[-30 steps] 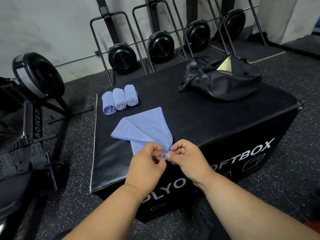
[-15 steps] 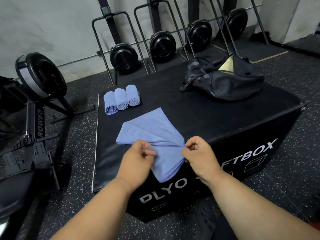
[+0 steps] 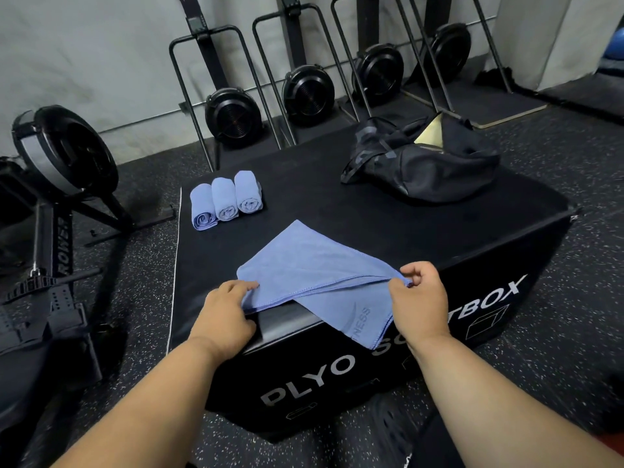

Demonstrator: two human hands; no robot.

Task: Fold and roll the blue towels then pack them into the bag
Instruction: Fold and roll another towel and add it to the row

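A blue towel (image 3: 314,265) lies folded over on the black plyo box (image 3: 371,228), one flap hanging over the front edge. My left hand (image 3: 226,312) pinches its near left corner. My right hand (image 3: 417,298) pinches the near right corner, stretching the folded edge between them. Three rolled blue towels (image 3: 225,200) sit side by side at the box's back left. The black bag (image 3: 418,167) rests open at the back right, a tan lining showing inside.
Several upright rowing machines (image 3: 233,116) stand against the wall behind the box. Another rower (image 3: 57,170) lies on the floor to the left. Speckled rubber flooring (image 3: 574,298) surrounds the box.
My hands moved apart from a joined pinch at the towel's tip, spreading the folded edge wide along the box's front edge.
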